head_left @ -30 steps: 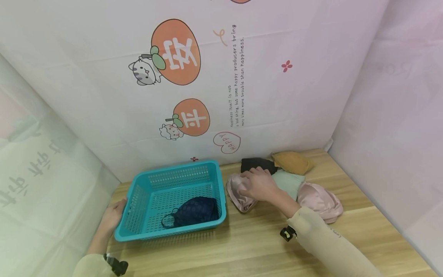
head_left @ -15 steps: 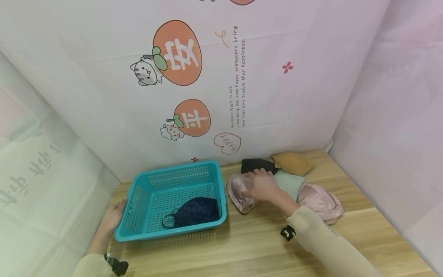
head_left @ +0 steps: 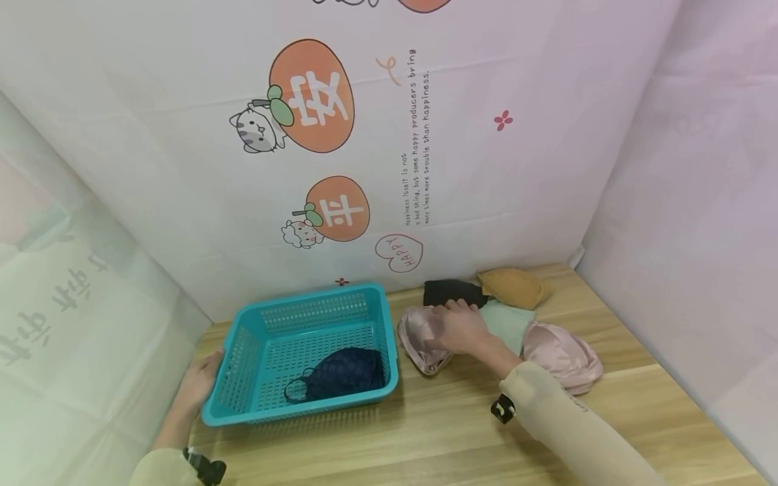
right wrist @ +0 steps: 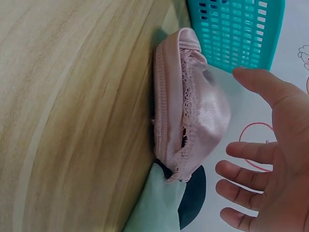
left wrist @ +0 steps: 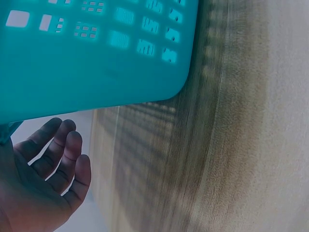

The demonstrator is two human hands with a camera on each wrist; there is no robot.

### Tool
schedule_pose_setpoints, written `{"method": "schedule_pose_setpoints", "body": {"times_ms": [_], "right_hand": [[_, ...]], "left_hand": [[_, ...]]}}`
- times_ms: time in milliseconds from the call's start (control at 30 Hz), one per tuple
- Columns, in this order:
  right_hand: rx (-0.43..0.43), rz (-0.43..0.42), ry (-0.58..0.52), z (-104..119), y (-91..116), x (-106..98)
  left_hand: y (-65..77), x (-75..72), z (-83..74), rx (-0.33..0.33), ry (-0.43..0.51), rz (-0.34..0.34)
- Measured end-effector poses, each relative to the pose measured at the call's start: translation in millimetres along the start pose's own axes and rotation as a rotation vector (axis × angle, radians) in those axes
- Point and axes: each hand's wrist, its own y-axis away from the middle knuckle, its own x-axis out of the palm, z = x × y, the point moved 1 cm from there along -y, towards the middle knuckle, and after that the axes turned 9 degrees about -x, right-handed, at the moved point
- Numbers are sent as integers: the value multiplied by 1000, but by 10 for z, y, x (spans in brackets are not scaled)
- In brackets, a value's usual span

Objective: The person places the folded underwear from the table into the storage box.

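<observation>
My right hand (head_left: pixel 460 329) is spread above a folded pink satin bra (head_left: pixel 422 341). In the right wrist view its thumb and fingers are apart from the bra's lace-trimmed cup, holding nothing. On the left, my left hand (head_left: pixel 198 378) is at the end of a turquoise plastic basket (head_left: pixel 298 401), right at the rim. Its fingers (left wrist: pixel 63 166) are loosely bent below the rim in the left wrist view, and the thumb is mostly hidden. A navy bra (head_left: pixel 345 372) with a strap loop lies inside the basket, toward its front right corner.
Around my right hand lie more folded garments: a black one (head_left: pixel 452 290), a mustard one (head_left: pixel 515 285), a mint green one (head_left: pixel 507 324) and another pink one (head_left: pixel 562 354). All rest on the wooden table (head_left: pixel 425 432). A printed white cloth wall (head_left: pixel 462 169) rises behind.
My right hand has shifted slightly right over the pink bra. The left hand, basket and garments stay in place; the head view tilts slightly.
</observation>
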Motion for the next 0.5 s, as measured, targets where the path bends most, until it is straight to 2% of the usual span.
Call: {"method": "schedule_pose_setpoints", "body": {"times_ms": [500], "right_hand": [[28,33,25,-45,-53,158]], "left_hand": [[29,-3,-41,-15,0,2]]}}
